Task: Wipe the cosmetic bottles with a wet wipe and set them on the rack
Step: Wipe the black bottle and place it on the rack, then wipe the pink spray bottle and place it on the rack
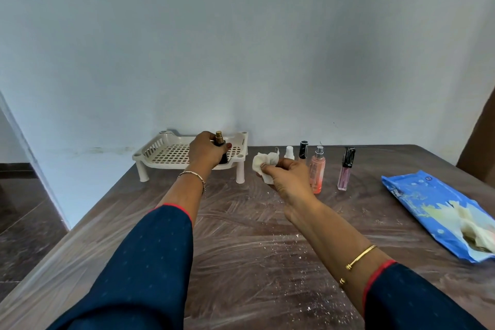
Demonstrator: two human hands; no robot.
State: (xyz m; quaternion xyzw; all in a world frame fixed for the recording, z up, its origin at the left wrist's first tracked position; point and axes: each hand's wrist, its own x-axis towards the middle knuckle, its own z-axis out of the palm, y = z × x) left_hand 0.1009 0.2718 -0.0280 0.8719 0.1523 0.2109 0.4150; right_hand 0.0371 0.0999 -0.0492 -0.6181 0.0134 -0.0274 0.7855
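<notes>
The left hand [206, 151] is gripping a dark bottle with a gold spray top [220, 141], fingers curled round its body and the thumb pressing on the right side, so that only the gold top and a strip of dark glass are showing. The bottle is standing upright over the front right part of the cream plastic rack [166, 154]; whether its base is touching the grid cannot be told, since the hand is covering it. The right hand [288, 177] is pinching a crumpled white wet wipe [263, 163] between thumb and fingertips, holding it above the table just right of the rack's front right leg.

Behind and beside the right hand, four more bottles are standing upright in a loose row: a small white spray bottle [289, 152], a black-capped bottle [303, 148], a taller pink spray bottle [318, 169] and a lilac tube with a black cap [345, 171], the last two nearer the camera. The rack is standing on short legs at the far edge of the brown wooden table [241, 236], close to the pale blue wall. White crumbs and wipe streaks are showing on the tabletop. Well apart to the right, a blue pack of wet wipes [434, 206] is lying flat with a wipe sticking out of its opening. Both forearms are wearing navy sleeves edged in red and thin gold bangles.
</notes>
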